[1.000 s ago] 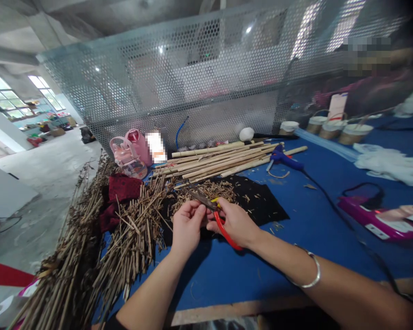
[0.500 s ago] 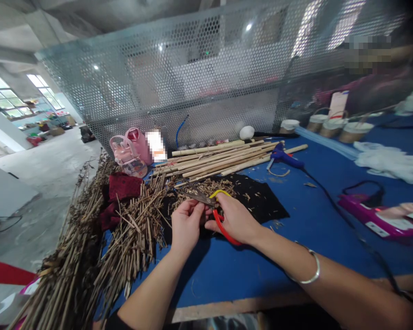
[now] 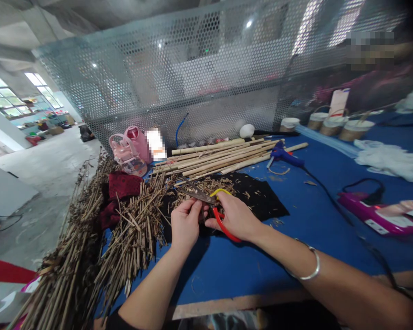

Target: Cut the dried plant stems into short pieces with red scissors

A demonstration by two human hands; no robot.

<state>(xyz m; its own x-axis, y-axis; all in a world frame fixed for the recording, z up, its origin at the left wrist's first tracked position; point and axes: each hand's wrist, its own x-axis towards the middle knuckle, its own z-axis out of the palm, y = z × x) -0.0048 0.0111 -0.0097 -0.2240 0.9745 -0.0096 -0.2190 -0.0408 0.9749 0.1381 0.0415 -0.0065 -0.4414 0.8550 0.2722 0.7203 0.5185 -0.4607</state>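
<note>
My right hand (image 3: 237,215) grips shears (image 3: 211,205) with one red and one yellow handle, the dark blades pointing left and away over a black cloth (image 3: 258,197). My left hand (image 3: 185,223) is pinched closed right beside the blades, on a small piece I cannot make out. A heap of cut stalk chips (image 3: 206,187) lies on the cloth just beyond both hands. A silver bangle sits on my right wrist.
Bundles of dry brown stalks (image 3: 89,247) crowd the left of the blue table (image 3: 306,215). Pale bamboo canes (image 3: 223,158) and a blue glue gun (image 3: 284,156) lie behind. A pink bottle (image 3: 131,149), a purple device (image 3: 375,213), white cloth (image 3: 392,162), tubs and a perforated metal screen (image 3: 192,82) surround.
The shear handles have spread apart: the yellow loop now shows above my right hand. Both hands have stayed in almost the same place over the cloth.
</note>
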